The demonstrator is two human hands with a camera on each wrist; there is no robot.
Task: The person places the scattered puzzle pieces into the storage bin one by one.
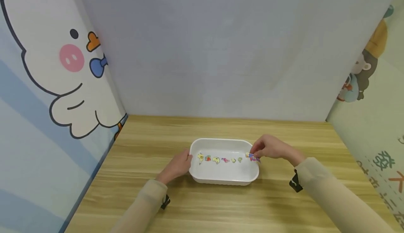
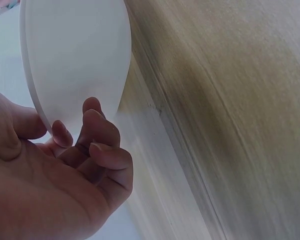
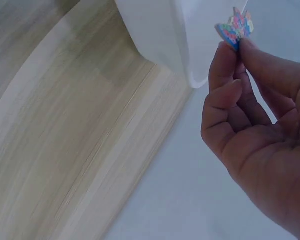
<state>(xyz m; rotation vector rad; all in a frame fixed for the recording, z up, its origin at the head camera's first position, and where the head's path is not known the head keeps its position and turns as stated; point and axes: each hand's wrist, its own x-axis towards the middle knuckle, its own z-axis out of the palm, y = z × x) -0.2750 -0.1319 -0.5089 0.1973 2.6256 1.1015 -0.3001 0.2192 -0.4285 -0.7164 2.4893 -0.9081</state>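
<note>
A white rectangular tray (image 1: 224, 174) stands on the wooden table. My left hand (image 1: 178, 164) grips its left end; in the left wrist view the thumb and a finger pinch the tray's rim (image 2: 34, 95), the other fingers curled beside its wall. Over the tray's right end my right hand (image 1: 272, 148) pinches a small colourful cutout (image 3: 235, 29), blue, pink and yellow with a jagged outline, between thumb and index finger. Several small cutouts lie in a row across the tray, among them a yellow one (image 1: 200, 158) at the left and a red-and-green one (image 1: 207, 158).
The wooden table (image 1: 151, 135) extends around the tray on all sides. A plain pale curtain (image 1: 208, 50) hangs behind its back edge. Cartoon-printed cloth (image 1: 41, 72) stands along the left side, and another printed sheet (image 1: 372, 128) along the right.
</note>
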